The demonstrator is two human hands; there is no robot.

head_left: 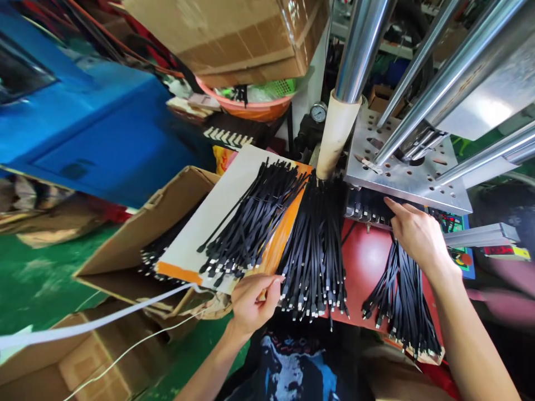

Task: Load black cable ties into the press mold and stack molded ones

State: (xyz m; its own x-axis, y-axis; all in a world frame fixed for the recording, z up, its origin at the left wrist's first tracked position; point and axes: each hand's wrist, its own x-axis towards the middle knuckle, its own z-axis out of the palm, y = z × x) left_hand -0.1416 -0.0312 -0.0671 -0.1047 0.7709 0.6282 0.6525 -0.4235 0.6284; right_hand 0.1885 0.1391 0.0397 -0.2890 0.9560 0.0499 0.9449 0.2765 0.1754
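My left hand point(252, 302) is closed in a pinch at the near edge of a white and orange board point(234, 189), beside the connector ends of a hanging bundle of black cables point(314, 250); what its fingers grip is hidden. A second pile of black cables point(254, 217) lies across the board. My right hand point(413, 231) reaches under a perforated metal plate point(397, 161) of a press, fingers together at a row of cable ends point(365, 210) set in the fixture. Another bunch of black cables point(401, 301) hangs below that hand over the red surface point(365, 262).
Shiny steel columns point(363, 44) rise from the machine at the upper right. An open cardboard box point(154, 228) with more cables sits under the board. A blue cabinet point(92, 128) stands left, a cardboard carton point(234, 33) and orange basin point(254, 106) behind. Green floor point(37, 278) lies below.
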